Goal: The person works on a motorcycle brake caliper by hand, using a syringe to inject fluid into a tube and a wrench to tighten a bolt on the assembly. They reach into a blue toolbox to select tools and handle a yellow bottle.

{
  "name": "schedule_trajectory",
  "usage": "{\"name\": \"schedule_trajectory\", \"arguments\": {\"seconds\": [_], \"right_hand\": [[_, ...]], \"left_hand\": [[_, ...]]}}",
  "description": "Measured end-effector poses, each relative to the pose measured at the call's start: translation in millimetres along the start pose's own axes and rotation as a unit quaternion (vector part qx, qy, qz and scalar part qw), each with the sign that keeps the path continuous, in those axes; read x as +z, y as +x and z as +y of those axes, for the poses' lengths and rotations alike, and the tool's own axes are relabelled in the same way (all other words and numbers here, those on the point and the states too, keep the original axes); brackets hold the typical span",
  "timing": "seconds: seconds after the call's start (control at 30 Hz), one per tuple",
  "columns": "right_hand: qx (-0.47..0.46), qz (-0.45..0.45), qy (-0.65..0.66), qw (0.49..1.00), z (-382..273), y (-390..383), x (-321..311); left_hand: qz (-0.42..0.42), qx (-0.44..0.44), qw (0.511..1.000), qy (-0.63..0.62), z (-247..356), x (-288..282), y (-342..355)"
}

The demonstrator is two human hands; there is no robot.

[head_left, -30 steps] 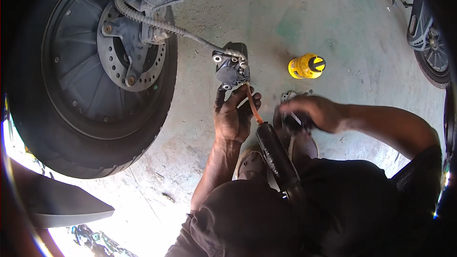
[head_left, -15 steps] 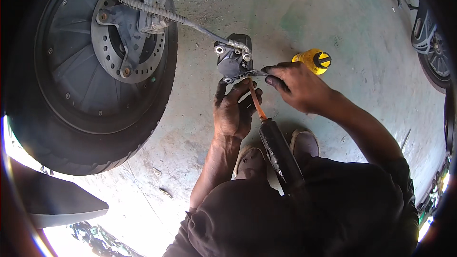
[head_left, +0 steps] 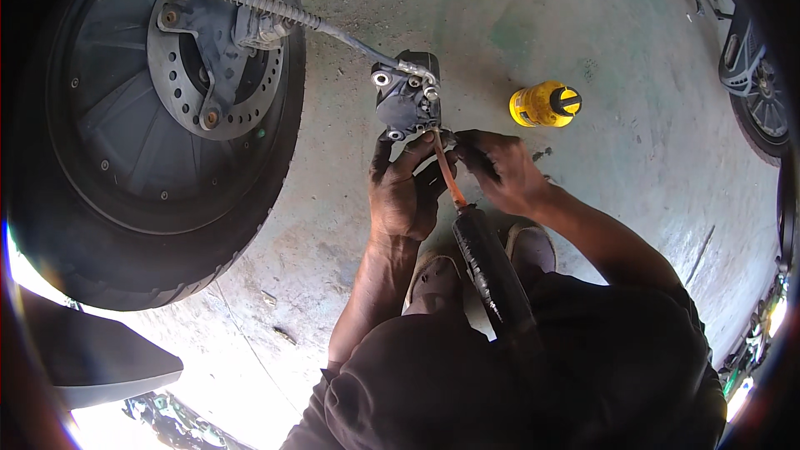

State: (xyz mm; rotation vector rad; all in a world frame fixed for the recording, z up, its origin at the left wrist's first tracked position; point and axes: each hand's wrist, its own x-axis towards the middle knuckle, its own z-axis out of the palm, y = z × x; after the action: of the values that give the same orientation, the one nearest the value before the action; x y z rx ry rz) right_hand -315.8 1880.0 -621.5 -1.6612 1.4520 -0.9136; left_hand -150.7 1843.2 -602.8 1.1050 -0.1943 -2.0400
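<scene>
My left hand (head_left: 402, 198) holds a dark brake caliper (head_left: 402, 107) from below, thumb and fingers closed on its lower end. A hose (head_left: 354, 42) with a metal fitting joins the caliper's top. From its lower edge an orange-tinted tube (head_left: 447, 168) runs down past my left fingers into a black cylinder (head_left: 492, 271), which lies against my lap. My right hand (head_left: 504, 168) is closed beside the tube's upper end, gripping a small metal wrench (head_left: 448, 138) at the caliper's lower right corner. Most of the wrench is hidden by my fingers.
A large wheel (head_left: 125, 108) with a drilled brake disc (head_left: 171, 75) stands at my left. On the concrete floor (head_left: 617, 192), beyond my right hand, is a yellow bottle (head_left: 533, 106) with a black cap. Another wheel (head_left: 760, 100) shows at the far right. My shoes (head_left: 435, 283) are below my hands.
My right hand has swung down and toward me with the wrench, closer to my left hand. The caliper stays in my left hand, and the view has shifted slightly.
</scene>
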Motion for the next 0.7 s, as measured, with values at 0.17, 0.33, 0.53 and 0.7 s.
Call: {"name": "schedule_trajectory", "arguments": {"seconds": [0.17,0.33,0.53,0.7], "right_hand": [[0.02,0.024,0.068,0.997,-4.1,1.7,11.6],[0.01,-0.027,0.042,0.999,-7.2,13.4,1.1],[-0.081,-0.089,-0.041,0.992,7.3,25.5,-8.5],[0.09,-0.158,0.006,0.983,-10.5,30.4,-19.6]], "left_hand": [[0.001,0.003,1.0,0.001,1.3,3.8,-1.6],[0.007,0.007,1.0,0.007,1.3,0.4,-0.6],[0.014,0.008,1.0,0.005,1.7,0.5,1.4],[0.007,0.003,1.0,0.014,0.5,3.2,1.1]]}}
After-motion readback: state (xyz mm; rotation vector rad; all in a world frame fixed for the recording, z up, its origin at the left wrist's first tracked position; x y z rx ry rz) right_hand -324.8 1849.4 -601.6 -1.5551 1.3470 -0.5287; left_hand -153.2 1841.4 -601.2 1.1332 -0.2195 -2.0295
